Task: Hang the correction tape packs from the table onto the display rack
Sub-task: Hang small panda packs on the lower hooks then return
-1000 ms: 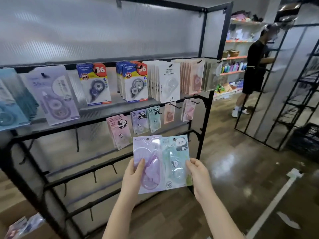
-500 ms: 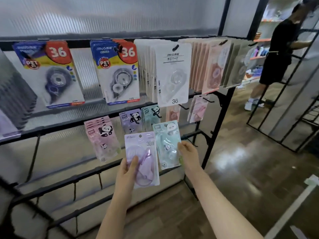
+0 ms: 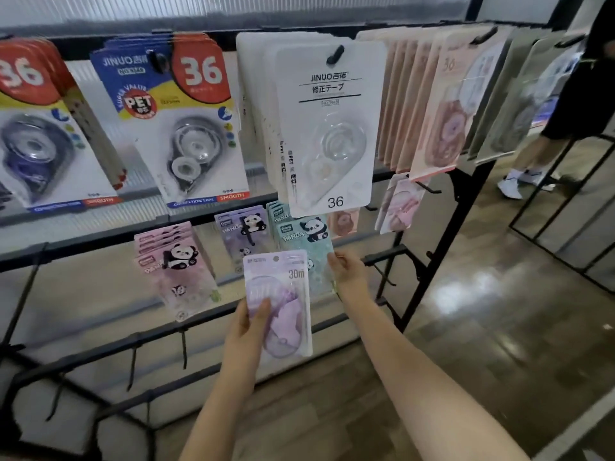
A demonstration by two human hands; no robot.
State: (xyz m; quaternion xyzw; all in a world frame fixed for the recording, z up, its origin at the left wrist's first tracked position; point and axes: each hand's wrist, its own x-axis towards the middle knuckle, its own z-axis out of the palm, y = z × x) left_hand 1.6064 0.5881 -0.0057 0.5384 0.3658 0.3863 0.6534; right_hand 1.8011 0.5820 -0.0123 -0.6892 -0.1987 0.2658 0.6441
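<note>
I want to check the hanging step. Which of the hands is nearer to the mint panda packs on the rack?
Right. The right hand holds a mint pack at the hanging mint panda packs. The left hand is lower, gripping the purple pack.

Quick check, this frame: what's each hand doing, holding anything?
Left hand: grips the purple 30m correction tape pack.
Right hand: pinches the mint panda correction tape pack at its edge.

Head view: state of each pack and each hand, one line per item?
Purple 30m correction tape pack: off the rack, held upright by left hand.
Mint green panda pack: raised at the second-row mint stack, gripped by right hand; whether it is hooked, cannot tell.
Left hand: grips purple pack's lower left.
Right hand: pinches mint pack's right edge.
White JINUO pack: hanging on its hook.
</note>
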